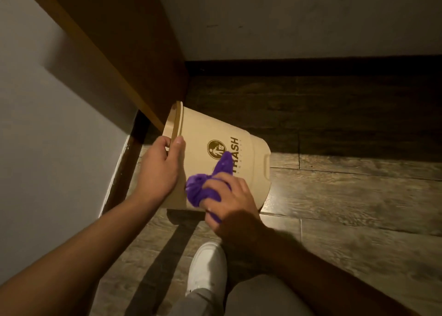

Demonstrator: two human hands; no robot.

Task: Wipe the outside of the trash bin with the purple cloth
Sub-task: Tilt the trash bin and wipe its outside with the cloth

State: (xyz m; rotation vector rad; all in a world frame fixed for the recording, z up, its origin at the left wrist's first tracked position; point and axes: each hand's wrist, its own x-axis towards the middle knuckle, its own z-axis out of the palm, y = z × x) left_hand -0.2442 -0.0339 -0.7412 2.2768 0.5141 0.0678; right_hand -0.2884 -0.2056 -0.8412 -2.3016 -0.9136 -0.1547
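A beige trash bin (205, 134) with a dark "TRASH" print is tipped onto its side over the wooden floor, its rim pointing left and its base right. My left hand (160, 170) grips the bin's rim, thumb on the outer wall. My right hand (229, 196) holds a bunched purple cloth (203, 186) pressed against the bin's side, just below the print. One corner of the cloth lies over the lettering.
A wooden furniture panel (114, 60) slants down to the bin's rim at the left, beside a white wall (47, 124). A dark baseboard (311, 67) runs along the far wall. My white shoe (208, 268) and trouser leg are below the bin on the plank floor (346, 208).
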